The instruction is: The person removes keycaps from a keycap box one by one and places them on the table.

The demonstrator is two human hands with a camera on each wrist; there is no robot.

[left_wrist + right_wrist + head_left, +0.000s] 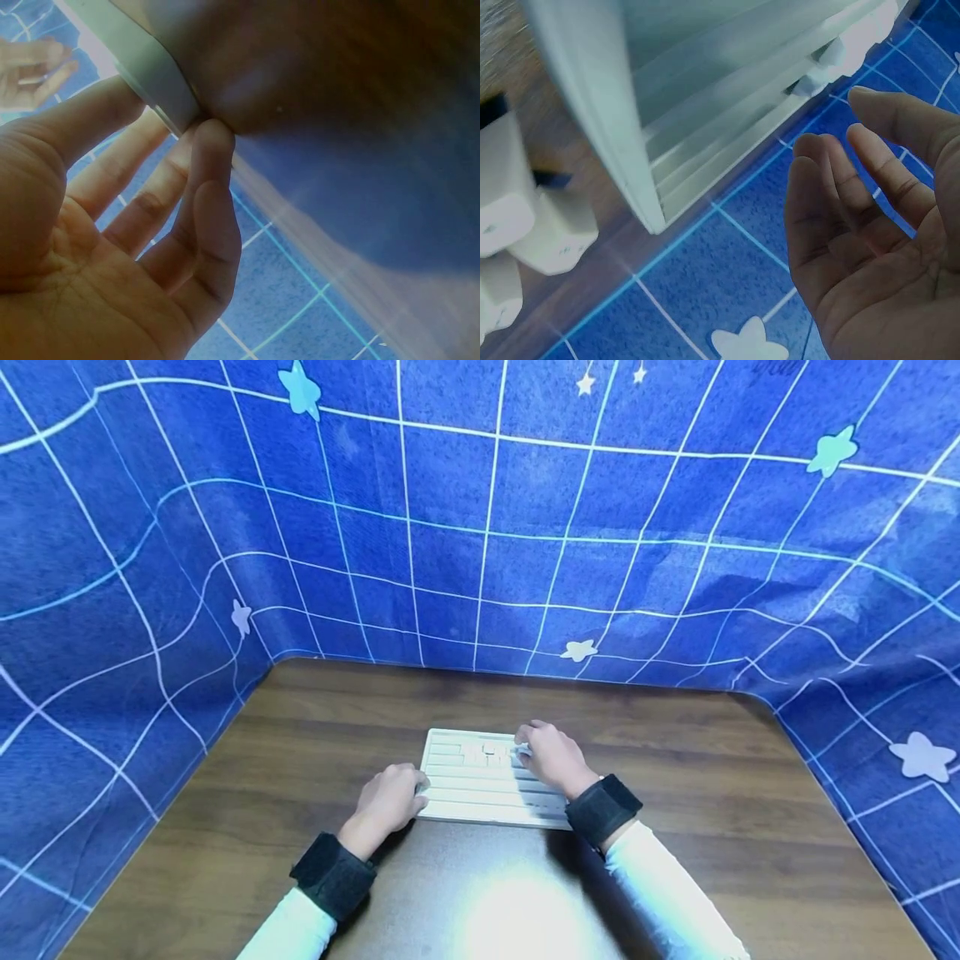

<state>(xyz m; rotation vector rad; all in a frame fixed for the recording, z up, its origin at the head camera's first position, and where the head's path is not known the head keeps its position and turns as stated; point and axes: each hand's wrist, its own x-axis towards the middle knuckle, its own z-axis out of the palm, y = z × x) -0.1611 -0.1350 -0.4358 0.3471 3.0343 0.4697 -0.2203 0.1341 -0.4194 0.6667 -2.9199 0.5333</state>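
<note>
A flat white keyboard-like board [487,795] with long stepped rows lies on the table; a few small raised blocks [489,750] sit in its far rows. My left hand [387,797] grips the board's left end, thumb on one side and fingertips on the other, as the left wrist view shows. Over the board's far right part, my right hand [551,758] hovers with bent, parted fingers. In the right wrist view that hand [885,225] holds nothing, and white blocks [840,52] stand on the board behind its fingertips.
White keycap-like pieces [562,232] with small marks show beside the board in the right wrist view. The brown wooden table [720,827] ends at blue cloth [450,527] with grid lines and stars, behind and on both sides. Glare lights the table's front.
</note>
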